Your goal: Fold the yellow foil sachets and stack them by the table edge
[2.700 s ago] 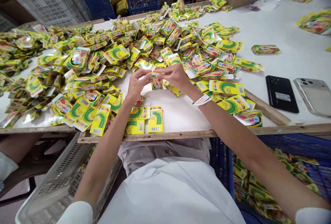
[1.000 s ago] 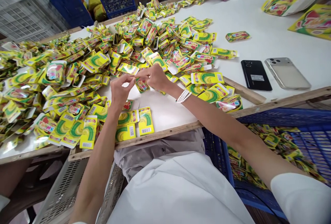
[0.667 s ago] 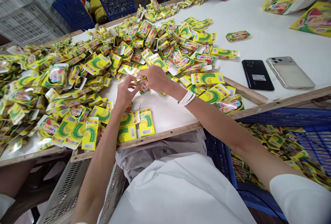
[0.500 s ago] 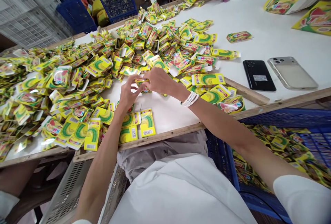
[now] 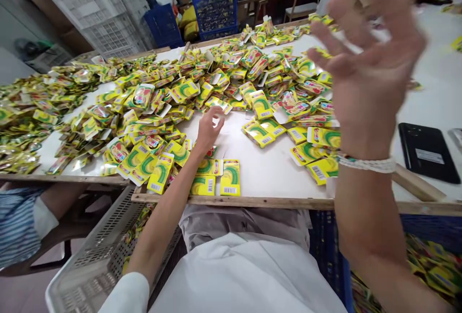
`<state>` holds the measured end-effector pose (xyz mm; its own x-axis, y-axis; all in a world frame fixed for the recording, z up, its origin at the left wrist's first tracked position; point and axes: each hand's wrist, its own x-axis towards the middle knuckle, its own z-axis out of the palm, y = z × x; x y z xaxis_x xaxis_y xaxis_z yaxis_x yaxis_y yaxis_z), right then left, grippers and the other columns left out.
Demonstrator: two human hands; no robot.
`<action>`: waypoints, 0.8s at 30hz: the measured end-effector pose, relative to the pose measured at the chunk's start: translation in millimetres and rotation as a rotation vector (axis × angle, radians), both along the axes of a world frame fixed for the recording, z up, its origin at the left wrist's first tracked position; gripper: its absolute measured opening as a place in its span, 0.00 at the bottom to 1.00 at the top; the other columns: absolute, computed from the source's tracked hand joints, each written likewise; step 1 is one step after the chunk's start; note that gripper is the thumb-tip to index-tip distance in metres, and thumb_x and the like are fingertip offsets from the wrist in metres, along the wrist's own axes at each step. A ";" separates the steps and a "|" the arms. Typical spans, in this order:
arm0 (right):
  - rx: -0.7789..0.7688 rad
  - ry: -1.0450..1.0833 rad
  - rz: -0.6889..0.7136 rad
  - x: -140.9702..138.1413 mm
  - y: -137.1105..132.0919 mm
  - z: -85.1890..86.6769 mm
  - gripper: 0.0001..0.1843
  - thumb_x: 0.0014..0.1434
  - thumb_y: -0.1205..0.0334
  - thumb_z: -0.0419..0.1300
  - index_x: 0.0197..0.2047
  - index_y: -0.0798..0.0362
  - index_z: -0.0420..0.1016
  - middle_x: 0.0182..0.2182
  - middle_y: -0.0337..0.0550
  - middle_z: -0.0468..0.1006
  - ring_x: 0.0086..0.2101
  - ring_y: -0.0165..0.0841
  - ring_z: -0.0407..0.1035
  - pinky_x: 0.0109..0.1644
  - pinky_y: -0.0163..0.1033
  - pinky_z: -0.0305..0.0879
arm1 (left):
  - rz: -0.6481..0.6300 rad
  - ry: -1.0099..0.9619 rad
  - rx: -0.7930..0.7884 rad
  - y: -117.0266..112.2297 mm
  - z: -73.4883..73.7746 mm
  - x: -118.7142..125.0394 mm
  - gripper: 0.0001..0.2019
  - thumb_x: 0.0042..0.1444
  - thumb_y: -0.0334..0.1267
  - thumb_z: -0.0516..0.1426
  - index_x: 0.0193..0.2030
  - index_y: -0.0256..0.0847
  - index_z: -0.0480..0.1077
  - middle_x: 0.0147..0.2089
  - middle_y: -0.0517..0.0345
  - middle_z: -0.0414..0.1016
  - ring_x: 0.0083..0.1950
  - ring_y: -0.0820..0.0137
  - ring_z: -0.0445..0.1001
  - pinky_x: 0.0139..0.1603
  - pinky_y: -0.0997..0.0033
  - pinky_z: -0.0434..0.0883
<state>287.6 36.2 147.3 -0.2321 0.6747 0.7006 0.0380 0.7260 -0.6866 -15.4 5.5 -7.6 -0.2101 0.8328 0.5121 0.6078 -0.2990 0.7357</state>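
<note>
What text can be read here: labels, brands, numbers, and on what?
No text is legible.
Barcode digits on a yellow carton: too small to read.
Red logo on another yellow carton: too small to read.
Label on the black phone: too small to read.
</note>
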 end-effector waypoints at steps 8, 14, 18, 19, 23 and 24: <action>-0.121 -1.098 0.153 -48.9 34.4 -89.4 0.39 0.57 0.75 0.71 0.72 0.53 0.78 0.67 0.55 0.78 0.68 0.52 0.73 0.74 0.55 0.72 | -0.130 0.167 -0.159 -1.2 -11.1 -5.1 0.21 0.63 0.43 0.64 0.62 0.44 0.75 0.66 0.47 0.81 0.59 0.58 0.80 0.63 0.56 0.77; -0.068 -1.511 0.098 -66.0 14.8 -108.4 0.44 0.54 0.83 0.66 0.72 0.47 0.75 0.75 0.63 0.64 0.71 0.68 0.64 0.65 0.70 0.72 | -0.324 0.372 -0.273 -4.8 -14.5 1.0 0.29 0.64 0.48 0.66 0.70 0.47 0.71 0.72 0.46 0.76 0.72 0.52 0.74 0.77 0.48 0.70; 0.156 -1.392 0.114 -67.6 19.8 -113.4 0.22 0.67 0.77 0.58 0.60 0.58 0.82 0.60 0.61 0.78 0.64 0.51 0.72 0.69 0.53 0.67 | -0.468 0.440 -0.260 -4.0 -12.2 6.8 0.28 0.67 0.50 0.64 0.71 0.45 0.71 0.73 0.45 0.75 0.74 0.53 0.74 0.79 0.51 0.69; 0.186 -1.329 0.134 -67.1 22.0 -115.3 0.20 0.68 0.76 0.57 0.58 0.59 0.82 0.58 0.60 0.80 0.62 0.48 0.73 0.68 0.50 0.67 | -0.477 0.443 -0.247 -3.5 -11.9 7.1 0.28 0.68 0.50 0.64 0.71 0.45 0.71 0.73 0.45 0.74 0.75 0.53 0.73 0.79 0.51 0.69; 0.165 -1.100 0.107 -67.6 26.2 -115.1 0.22 0.70 0.75 0.54 0.60 0.61 0.83 0.54 0.59 0.84 0.56 0.46 0.76 0.63 0.47 0.68 | -0.414 0.367 -0.209 -0.3 -14.0 4.5 0.29 0.66 0.51 0.65 0.71 0.44 0.71 0.71 0.43 0.75 0.70 0.54 0.76 0.75 0.52 0.72; 0.146 -1.029 0.081 -68.9 26.1 -112.6 0.22 0.69 0.75 0.55 0.60 0.60 0.84 0.52 0.59 0.85 0.53 0.46 0.77 0.62 0.48 0.69 | -0.395 0.313 -0.207 0.8 -14.9 3.8 0.30 0.65 0.51 0.66 0.70 0.44 0.71 0.70 0.43 0.75 0.66 0.56 0.78 0.71 0.54 0.75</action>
<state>218.7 62.3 34.7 -0.8044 0.5551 0.2115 0.5026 0.8258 -0.2558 -11.6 6.3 -22.6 0.2757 0.9076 0.3167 0.6780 -0.4172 0.6052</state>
